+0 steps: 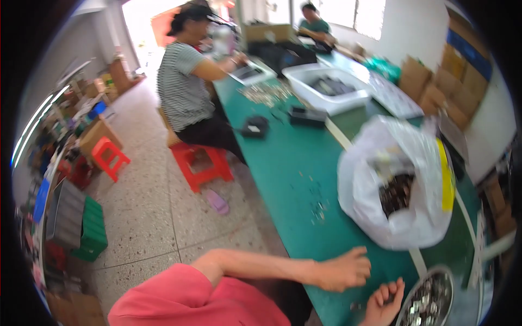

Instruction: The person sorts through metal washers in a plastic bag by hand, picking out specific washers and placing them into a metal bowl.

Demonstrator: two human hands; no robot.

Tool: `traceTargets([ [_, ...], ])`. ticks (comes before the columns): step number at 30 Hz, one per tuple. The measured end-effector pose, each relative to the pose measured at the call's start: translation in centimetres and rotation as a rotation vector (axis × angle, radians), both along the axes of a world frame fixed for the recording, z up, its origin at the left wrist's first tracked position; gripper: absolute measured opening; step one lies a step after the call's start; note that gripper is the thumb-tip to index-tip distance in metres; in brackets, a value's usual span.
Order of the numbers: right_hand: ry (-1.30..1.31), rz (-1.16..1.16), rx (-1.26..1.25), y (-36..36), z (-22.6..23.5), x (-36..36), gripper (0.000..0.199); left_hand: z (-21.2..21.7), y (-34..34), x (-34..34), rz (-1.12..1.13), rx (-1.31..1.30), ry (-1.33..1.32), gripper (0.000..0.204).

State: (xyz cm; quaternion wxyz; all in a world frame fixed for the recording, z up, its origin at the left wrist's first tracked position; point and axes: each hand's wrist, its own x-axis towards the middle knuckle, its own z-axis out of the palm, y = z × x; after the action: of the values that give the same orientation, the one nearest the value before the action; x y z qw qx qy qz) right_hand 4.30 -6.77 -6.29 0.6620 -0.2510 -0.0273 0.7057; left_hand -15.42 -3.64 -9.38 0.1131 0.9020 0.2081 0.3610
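Observation:
My left hand (pixel 342 270) hovers over or rests on the green tabletop (pixel 283 185), fingers loosely bent and slightly apart; no object shows in it. Close by, at the lower edge, my right hand (pixel 383 305) has its fingers curled in toward the palm. Whatever lies inside that curl is too small or hidden to name. Right beside it stands a round metal bowl (pixel 450 282) full of small shiny metal pieces (pixel 427 304). A few small bits (pixel 356 307) lie on the table between my hands. Beyond them sits a large white plastic bag (pixel 359 185), its mouth showing dark brown metallic parts (pixel 397 195).
Small loose pieces (pixel 318 206) are scattered mid-table. Farther off are a black box (pixel 308 117), a white tub (pixel 348 103) and a pile of small parts (pixel 266 94). A co-worker (pixel 187 81) sits on a red stool (pixel 204 168) at the left edge; another person (pixel 315 27) is at the back.

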Motion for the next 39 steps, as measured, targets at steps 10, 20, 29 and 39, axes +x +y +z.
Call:
traceTargets([
  [10, -0.046, -0.036, -0.147, 0.7, 0.7, -1.9, 0.016, 1.5, 1.3, -0.9, 0.218, -0.246, -0.334, 0.013],
  [20, -0.285, 0.179, -0.040, -0.4, 0.9, -4.2, 0.029, 4.9, 0.2, 1.3, 0.133, -0.265, -0.531, 0.009],
  [29, 0.013, 0.096, -0.116, 0.0, 0.3, -1.0, 0.024, 4.8, -0.4, 1.0, 0.155, -0.217, -0.355, 0.023],
  [39, -0.177, -0.135, -0.018, -2.1, -0.6, 1.1, 0.020, 4.1, -2.7, 3.5, -0.049, -0.100, 0.323, 0.053],
])
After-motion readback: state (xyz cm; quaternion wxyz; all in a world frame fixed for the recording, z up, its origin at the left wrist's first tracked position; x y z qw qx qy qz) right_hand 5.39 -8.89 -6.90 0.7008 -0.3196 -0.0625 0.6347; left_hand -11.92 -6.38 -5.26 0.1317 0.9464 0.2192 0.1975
